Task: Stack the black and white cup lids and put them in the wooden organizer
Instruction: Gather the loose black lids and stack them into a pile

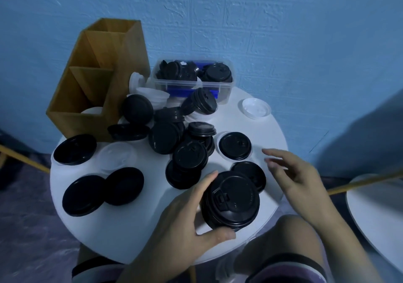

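Head view: the left hand [185, 224] grips a short stack of glossy black round plastic cup lids [231, 202], thumb and fingers curled round its rim, at the near edge of the round white table [152, 228]. How many lids it holds is unclear. The right hand [298, 173] hovers just beside it, fingers spread and blurred. The tall wooden organizer [87, 86] stands far left, something white half-hidden in its front compartment.

Hands x2: L hand [183, 219], R hand [298, 173]. Wooden organizer [72, 99] x1. Clear bin [185, 86] x1. White tables [135, 228] x2. Black lids [235, 145] approx 15+, white lids [255, 108] approx 6; stacks hide exact nos.
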The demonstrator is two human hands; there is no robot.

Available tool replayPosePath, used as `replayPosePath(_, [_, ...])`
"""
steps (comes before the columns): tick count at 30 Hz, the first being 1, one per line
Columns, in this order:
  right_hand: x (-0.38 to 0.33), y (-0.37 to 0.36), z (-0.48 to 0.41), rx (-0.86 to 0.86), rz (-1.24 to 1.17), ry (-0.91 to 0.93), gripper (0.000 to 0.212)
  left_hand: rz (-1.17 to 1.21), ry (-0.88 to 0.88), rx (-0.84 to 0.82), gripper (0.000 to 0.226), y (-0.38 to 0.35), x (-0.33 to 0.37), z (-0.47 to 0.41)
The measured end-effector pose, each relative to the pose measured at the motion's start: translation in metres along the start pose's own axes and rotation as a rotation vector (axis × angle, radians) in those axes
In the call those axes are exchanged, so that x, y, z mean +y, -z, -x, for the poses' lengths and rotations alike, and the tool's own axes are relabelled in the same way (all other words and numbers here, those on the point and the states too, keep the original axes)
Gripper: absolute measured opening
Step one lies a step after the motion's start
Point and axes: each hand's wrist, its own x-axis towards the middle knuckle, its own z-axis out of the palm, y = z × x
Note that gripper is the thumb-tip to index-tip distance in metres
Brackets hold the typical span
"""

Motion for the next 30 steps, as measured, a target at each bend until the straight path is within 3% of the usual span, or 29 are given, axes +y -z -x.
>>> replayPosePath(4, [-0.019,-0.003,0.050,-0.034,-0.103,-0.014,0.024,0.036,0.010,-0.016,0.102,0.003,-0.001,0.004])
replayPosePath(7, [-0.016,-0.008,0.072,-0.144,-0.054,-0.112,0.065,0.028,0.029,0.011,0.099,0.005,0.001,0.007])
replayPosePath(10, [-0.020,-0.021,0.080,-0.160,-0.185,-0.146,0.048,0.107,0.056,0.018,0.089,0.005,0.004,0.008])
replayPosePath(16, [-0.036,-0.031,0.080,-0.150,-0.209,-0.145,0.051,0.298,0.122,0.015,0.083,0.007,0.011,0.010])
replayPosePath(24, [-0.045,-0.013,0.060,-0.099,-0.331,-0.017,0.050,0.301,-0.006,0.085,0.077,0.021,0.043,-0.014])
replayPosePath(30, [-0.054,0.018,0.004,-0.020,-0.413,0.020,0.048,0.295,-0.092,0.042,0.077,0.025,0.059,-0.093])
